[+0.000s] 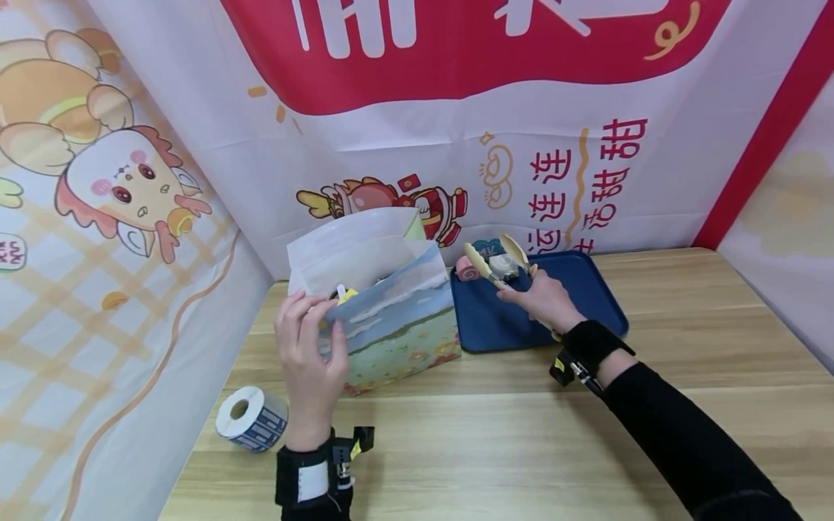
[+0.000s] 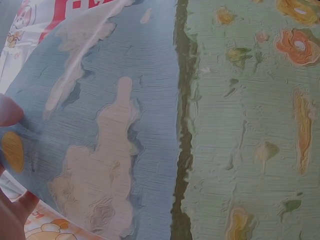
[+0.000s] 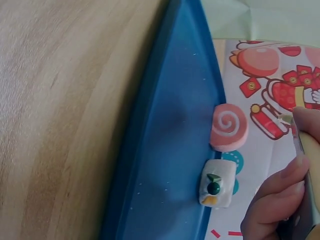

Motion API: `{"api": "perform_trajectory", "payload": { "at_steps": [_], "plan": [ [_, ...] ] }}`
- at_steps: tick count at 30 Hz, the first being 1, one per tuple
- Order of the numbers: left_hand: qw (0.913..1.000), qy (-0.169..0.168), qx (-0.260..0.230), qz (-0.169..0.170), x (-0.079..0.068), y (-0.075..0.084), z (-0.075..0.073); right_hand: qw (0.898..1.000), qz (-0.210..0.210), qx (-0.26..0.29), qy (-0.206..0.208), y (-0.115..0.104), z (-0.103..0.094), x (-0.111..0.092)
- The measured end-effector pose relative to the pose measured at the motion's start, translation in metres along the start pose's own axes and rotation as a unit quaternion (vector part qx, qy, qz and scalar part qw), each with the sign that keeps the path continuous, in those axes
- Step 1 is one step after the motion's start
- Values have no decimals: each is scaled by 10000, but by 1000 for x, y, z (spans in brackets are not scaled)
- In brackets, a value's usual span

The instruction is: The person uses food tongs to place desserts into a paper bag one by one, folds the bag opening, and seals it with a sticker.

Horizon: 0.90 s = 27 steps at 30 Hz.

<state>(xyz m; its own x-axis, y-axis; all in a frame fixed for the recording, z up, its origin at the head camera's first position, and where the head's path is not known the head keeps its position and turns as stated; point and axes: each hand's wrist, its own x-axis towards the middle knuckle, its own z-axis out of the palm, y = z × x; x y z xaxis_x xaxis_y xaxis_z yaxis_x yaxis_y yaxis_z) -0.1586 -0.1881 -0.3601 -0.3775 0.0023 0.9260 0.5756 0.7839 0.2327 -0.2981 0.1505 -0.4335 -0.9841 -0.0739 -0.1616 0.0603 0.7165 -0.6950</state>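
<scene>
A paper bag with a painted sky and flower meadow stands on the table with its top spread apart. At its left upper edge my left hand pinches the paper; the left wrist view shows the printed side close up. Something yellow peeks out of the bag's mouth. My right hand grips cream-tipped tongs, their arms apart, above a blue tray. By the tray's back edge sit a pink swirl roll and a white block-shaped sweet with green decoration.
A roll of labels lies on the wooden table, left of my left wrist. Printed cloth walls close off the back and both sides, right behind the bag and tray.
</scene>
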Motion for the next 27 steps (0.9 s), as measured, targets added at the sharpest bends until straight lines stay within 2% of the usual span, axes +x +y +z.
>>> {"api": "perform_trajectory", "payload": {
  "at_steps": [15,27],
  "plan": [
    [10000,-40,-21,-67,-1,0,0,9989,427,-159,-111,10,10,15],
    [10000,7,-39,-28,0,-1,1,9986,367,-154,-342,8,11,16]
  ]
}}
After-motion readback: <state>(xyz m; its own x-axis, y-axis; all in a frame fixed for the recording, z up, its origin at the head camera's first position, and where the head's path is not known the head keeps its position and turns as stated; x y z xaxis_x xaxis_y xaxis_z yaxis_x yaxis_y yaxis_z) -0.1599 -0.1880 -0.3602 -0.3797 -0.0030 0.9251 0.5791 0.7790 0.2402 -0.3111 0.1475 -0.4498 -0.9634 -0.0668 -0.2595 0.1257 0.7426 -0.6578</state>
